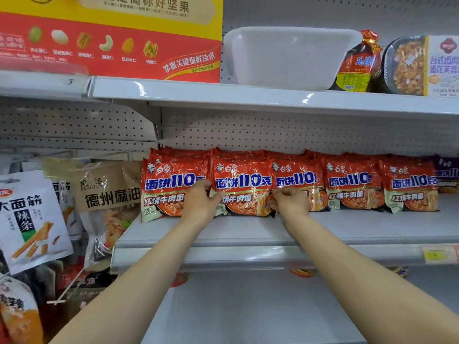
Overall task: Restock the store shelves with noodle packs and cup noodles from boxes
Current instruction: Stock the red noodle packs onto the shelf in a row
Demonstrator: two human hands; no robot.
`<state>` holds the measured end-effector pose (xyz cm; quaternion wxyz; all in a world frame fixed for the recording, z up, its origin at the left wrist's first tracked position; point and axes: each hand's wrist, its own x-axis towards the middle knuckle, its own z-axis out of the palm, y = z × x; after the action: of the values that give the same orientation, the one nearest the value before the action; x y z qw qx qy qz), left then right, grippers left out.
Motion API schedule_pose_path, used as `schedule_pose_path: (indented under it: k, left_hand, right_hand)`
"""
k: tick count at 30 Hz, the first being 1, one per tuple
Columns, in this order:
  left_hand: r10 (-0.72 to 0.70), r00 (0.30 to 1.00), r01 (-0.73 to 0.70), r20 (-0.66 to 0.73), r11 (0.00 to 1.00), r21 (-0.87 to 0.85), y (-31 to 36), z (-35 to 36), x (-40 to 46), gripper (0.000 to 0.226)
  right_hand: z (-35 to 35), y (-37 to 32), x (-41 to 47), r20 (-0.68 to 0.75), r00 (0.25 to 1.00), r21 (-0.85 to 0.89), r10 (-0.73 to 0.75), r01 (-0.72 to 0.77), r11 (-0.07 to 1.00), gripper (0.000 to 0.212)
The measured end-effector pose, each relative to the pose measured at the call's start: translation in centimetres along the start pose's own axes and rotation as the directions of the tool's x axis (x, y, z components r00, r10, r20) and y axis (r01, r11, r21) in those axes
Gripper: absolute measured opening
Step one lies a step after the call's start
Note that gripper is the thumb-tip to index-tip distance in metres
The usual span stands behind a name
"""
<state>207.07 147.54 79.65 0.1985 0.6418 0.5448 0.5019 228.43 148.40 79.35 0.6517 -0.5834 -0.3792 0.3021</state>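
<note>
The second noodle pack (242, 187) is pinched at both side edges by the left hand (201, 201) and right hand (289, 201), fingers curled. Bare shelf (347, 229) is left in front; rear packs are hidden.

This is a shop aisle. White metal shelves (248, 234) with pegboard backs carry a row of identical red noodle packs (352, 184), snack bags (32, 219) hang on hooks at left, and a yellow price tag (434, 255) sits on the shelf edge.
</note>
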Motion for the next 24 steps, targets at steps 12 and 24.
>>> schedule_pose_path:
  k: [12, 24]
  left_hand:
    - [0.060, 0.992, -0.076, 0.110, 0.986, 0.149, -0.1, 1.0, -1.4, 0.048]
    - [0.087, 0.987, -0.106, 0.137, 0.986, 0.131, -0.1, -1.9, -2.7, 0.050]
  right_hand:
    - [0.8, -0.3, -6.7, 0.365, 0.826, -0.474, -0.430, 0.562, 0.678, 0.037]
    - [2.1, 0.1, -7.4, 0.471, 0.831, -0.558, -0.296, 0.541, 0.629, 0.043]
